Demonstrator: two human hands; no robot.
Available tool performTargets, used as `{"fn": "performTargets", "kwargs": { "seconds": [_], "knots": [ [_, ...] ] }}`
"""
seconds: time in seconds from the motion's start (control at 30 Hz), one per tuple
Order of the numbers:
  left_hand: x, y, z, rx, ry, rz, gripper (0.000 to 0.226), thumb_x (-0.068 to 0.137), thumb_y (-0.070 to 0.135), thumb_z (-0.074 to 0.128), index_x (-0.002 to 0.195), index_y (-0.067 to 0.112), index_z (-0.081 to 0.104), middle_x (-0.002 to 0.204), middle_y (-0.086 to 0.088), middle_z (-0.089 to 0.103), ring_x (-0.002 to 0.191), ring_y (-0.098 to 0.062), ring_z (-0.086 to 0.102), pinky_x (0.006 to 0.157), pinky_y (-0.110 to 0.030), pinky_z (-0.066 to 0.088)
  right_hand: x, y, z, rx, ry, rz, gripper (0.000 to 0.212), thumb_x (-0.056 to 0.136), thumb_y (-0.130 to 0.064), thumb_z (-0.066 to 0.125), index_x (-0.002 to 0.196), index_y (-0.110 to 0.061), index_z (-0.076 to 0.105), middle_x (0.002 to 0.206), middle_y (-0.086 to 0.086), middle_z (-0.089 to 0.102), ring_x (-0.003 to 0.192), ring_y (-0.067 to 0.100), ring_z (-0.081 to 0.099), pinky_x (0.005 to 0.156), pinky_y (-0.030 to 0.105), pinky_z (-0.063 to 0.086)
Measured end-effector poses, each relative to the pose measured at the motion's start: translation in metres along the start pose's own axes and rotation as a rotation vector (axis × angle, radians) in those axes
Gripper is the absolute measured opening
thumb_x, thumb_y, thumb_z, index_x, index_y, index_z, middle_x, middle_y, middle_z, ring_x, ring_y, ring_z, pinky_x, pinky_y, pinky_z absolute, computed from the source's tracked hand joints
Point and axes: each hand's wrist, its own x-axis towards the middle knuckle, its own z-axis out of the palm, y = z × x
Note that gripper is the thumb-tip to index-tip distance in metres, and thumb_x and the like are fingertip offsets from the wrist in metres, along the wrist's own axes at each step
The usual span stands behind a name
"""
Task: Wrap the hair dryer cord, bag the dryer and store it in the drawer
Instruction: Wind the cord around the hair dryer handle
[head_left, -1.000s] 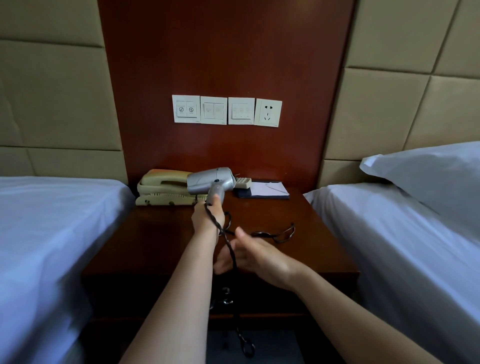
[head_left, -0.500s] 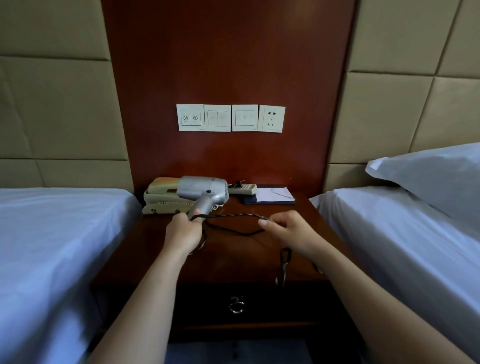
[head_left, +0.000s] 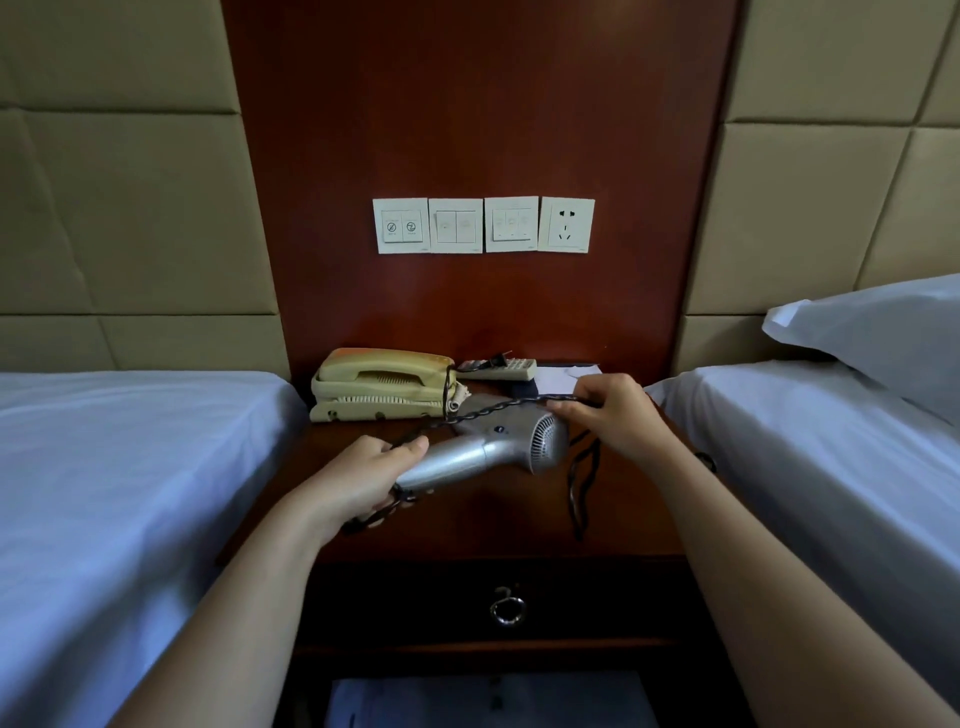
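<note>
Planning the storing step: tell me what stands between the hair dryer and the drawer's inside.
The drawer looks shut, so its own front, with the ring pull, bars the way. The left hand grips the hair dryer; the right hand pinches the cord.

L hand (head_left: 363, 478) & R hand (head_left: 613, 415) bare, forearms bare too.

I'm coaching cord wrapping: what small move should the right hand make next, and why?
Probably loop the cord round the hair dryer handle: the left hand grips that handle, the right hand pinches the cord stretched above the body, and slack hangs loose.
</note>
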Motion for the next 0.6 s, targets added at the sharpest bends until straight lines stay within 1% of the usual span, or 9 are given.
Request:
{"fn": "performTargets", "kwargs": {
  "seconds": [0.07, 0.13, 0.23, 0.33, 0.47, 0.5, 0.53, 0.57, 0.6],
  "knots": [
    [-0.001, -0.003, -0.005, -0.022, -0.052, -0.001, 0.057, 0.094, 0.045, 0.047, 0.101, -0.009, 0.064, 0.055, -0.007, 0.054, 0.035, -0.009, 0.041, 0.035, -0.016, 0.029, 0.005, 0.01, 0.001, 0.04, 0.008, 0.017, 0.04, 0.078, -0.03, 0.074, 0.053, -0.016, 0.045, 0.051, -0.005, 0.042, 0.053, 0.011, 0.037, 0.055, 0.031, 0.031],
    [-0.003, -0.003, -0.009, -0.059, -0.123, 0.021, 0.055, 0.096, 0.041, 0.046, 0.101, -0.011, 0.062, 0.05, -0.005, 0.052, 0.031, -0.007, 0.036, 0.034, -0.013, 0.025, 0.007, 0.019, 0.002, 0.073, 0.03, 0.069, 0.038, 0.077, -0.024, 0.075, 0.052, -0.018, 0.047, 0.051, -0.003, 0.046, 0.053, 0.013, 0.04, 0.055, 0.032, 0.033],
    [-0.007, 0.001, -0.009, -0.131, -0.254, 0.048, 0.049, 0.098, 0.036, 0.041, 0.091, -0.007, 0.064, 0.046, -0.004, 0.046, 0.028, -0.004, 0.026, 0.033, -0.009, 0.018, 0.008, 0.028, 0.001, 0.092, 0.049, 0.129, 0.035, 0.08, -0.018, 0.073, 0.054, -0.017, 0.049, 0.053, 0.004, 0.048, 0.052, 0.015, 0.04, 0.051, 0.028, 0.031],
    [-0.009, 0.003, -0.005, -0.193, -0.353, 0.03, 0.048, 0.098, 0.034, 0.041, 0.081, -0.003, 0.065, 0.046, -0.005, 0.044, 0.028, -0.002, 0.023, 0.031, -0.009, 0.015, 0.005, 0.03, 0.0, 0.108, 0.053, 0.138, 0.033, 0.08, -0.019, 0.072, 0.056, -0.013, 0.051, 0.054, 0.006, 0.05, 0.053, 0.016, 0.042, 0.05, 0.029, 0.033],
    [-0.009, 0.005, -0.001, -0.279, -0.422, 0.0, 0.049, 0.098, 0.032, 0.04, 0.08, -0.006, 0.065, 0.046, -0.007, 0.042, 0.025, -0.001, 0.021, 0.027, -0.009, 0.014, 0.003, 0.042, 0.001, -0.012, 0.036, 0.206, 0.031, 0.08, -0.021, 0.071, 0.056, -0.02, 0.051, 0.058, 0.003, 0.055, 0.06, 0.02, 0.051, 0.06, 0.037, 0.044],
    [-0.009, 0.006, 0.0, -0.326, -0.425, 0.009, 0.049, 0.098, 0.031, 0.039, 0.078, -0.006, 0.064, 0.044, -0.007, 0.042, 0.024, 0.0, 0.021, 0.027, -0.008, 0.014, 0.002, 0.044, 0.002, -0.029, 0.01, 0.237, 0.029, 0.081, -0.019, 0.067, 0.057, -0.023, 0.052, 0.062, 0.003, 0.057, 0.065, 0.022, 0.055, 0.067, 0.043, 0.05],
    [-0.009, 0.008, 0.002, -0.39, -0.424, 0.029, 0.049, 0.098, 0.029, 0.037, 0.076, -0.006, 0.063, 0.043, -0.007, 0.042, 0.024, 0.0, 0.021, 0.027, -0.007, 0.014, 0.001, 0.045, 0.002, -0.01, -0.001, 0.263, 0.03, 0.083, -0.015, 0.064, 0.058, -0.026, 0.052, 0.065, 0.001, 0.058, 0.07, 0.024, 0.057, 0.073, 0.043, 0.053],
    [-0.008, 0.01, 0.005, -0.467, -0.419, 0.056, 0.05, 0.098, 0.028, 0.036, 0.074, -0.006, 0.062, 0.042, -0.006, 0.042, 0.023, 0.0, 0.022, 0.027, -0.007, 0.014, -0.001, 0.045, 0.003, -0.017, -0.006, 0.286, 0.035, 0.085, -0.013, 0.063, 0.056, -0.028, 0.05, 0.064, -0.001, 0.056, 0.072, 0.024, 0.056, 0.075, 0.041, 0.05],
    [-0.007, 0.012, 0.007, -0.544, -0.407, 0.083, 0.049, 0.098, 0.027, 0.034, 0.073, -0.006, 0.06, 0.041, -0.005, 0.041, 0.024, 0.001, 0.022, 0.027, -0.007, 0.015, -0.002, 0.044, 0.004, -0.046, 0.005, 0.28, 0.038, 0.085, -0.016, 0.063, 0.053, -0.028, 0.047, 0.061, -0.002, 0.052, 0.071, 0.023, 0.053, 0.07, 0.038, 0.045]
  ]
}}
